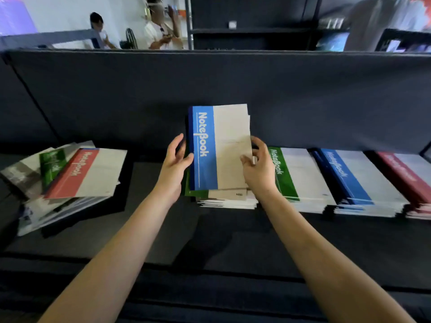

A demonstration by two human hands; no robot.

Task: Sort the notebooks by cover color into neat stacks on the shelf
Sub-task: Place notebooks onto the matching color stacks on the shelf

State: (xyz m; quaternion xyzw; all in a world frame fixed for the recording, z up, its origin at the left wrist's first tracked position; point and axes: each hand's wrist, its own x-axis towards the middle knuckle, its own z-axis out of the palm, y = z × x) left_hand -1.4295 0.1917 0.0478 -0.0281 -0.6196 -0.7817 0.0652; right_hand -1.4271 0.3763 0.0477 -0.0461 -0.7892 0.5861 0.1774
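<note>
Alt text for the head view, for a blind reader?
The left hand and right hand hold a blue-and-beige paper notebook above a small centre pile on a dark shelf. A green stack, blue stack and red stack lie neatly to its right; a messy mixed pile lies left.

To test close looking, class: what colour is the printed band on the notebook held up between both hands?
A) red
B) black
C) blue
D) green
C: the blue-banded notebook carries a blue strip reading Notebook; the left hand grips its spine side and the right hand its open side.
</note>
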